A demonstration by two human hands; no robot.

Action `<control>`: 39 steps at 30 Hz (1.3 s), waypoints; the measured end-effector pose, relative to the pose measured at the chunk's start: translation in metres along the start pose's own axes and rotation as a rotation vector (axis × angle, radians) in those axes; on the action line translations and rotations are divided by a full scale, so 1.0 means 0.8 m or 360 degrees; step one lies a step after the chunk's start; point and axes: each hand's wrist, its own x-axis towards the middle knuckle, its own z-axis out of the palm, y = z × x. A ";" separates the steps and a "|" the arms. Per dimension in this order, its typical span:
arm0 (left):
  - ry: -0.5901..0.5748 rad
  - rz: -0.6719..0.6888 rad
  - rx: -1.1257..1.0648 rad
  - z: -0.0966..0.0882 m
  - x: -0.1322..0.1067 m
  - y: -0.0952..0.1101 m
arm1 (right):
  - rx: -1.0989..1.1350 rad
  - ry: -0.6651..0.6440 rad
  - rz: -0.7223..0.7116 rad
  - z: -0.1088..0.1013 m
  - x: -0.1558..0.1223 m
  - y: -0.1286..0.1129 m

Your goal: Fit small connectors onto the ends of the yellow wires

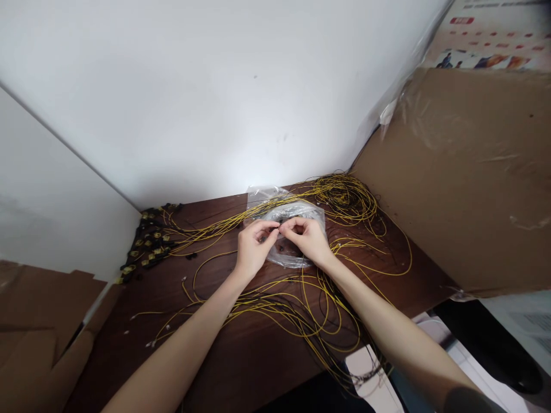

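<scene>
My left hand [253,245] and my right hand [307,236] meet fingertip to fingertip over a clear plastic bag [286,261] on the dark wooden table. Both are closed in a pinch. Whatever sits between the fingertips is too small and dark to name. Inside the opened bag lie small dark pieces. Yellow and black wires [241,221] run behind my hands to a cluster of black connectors [148,238] at the left. Nearer to me, under my forearms, spreads another loose bundle of wires [275,298] with small white ends.
A coiled heap of wires [346,198] lies at the back right. A large cardboard box [465,183] stands along the right side, and more cardboard [38,321] at the left. The white wall [215,103] closes off the back. A pale flat object [365,367] lies at the front edge.
</scene>
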 end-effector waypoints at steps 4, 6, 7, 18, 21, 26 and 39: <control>-0.0020 -0.0024 0.0019 0.000 -0.001 0.000 | 0.0047 0.0037 0.0047 -0.001 0.002 0.001; -0.0007 -0.0052 0.0010 0.000 -0.001 0.000 | 0.0097 0.0042 0.0076 -0.001 0.003 0.001; 0.0001 -0.0065 0.0001 0.000 -0.002 0.000 | 0.0117 0.0042 0.0089 -0.001 0.003 0.000; 0.0002 -0.0060 -0.0010 0.000 -0.003 -0.007 | 0.0181 0.0017 0.0130 0.000 0.003 0.001; 0.0001 -0.0047 -0.0016 -0.001 -0.003 -0.009 | 0.0174 0.0010 0.0105 0.001 0.003 0.004; 0.0011 -0.0024 -0.0003 -0.002 -0.004 -0.012 | 0.0156 -0.0008 0.0065 0.003 0.004 0.006; 0.0017 -0.0022 0.0038 -0.001 -0.002 -0.011 | 0.0030 -0.0016 0.0021 0.007 0.002 0.009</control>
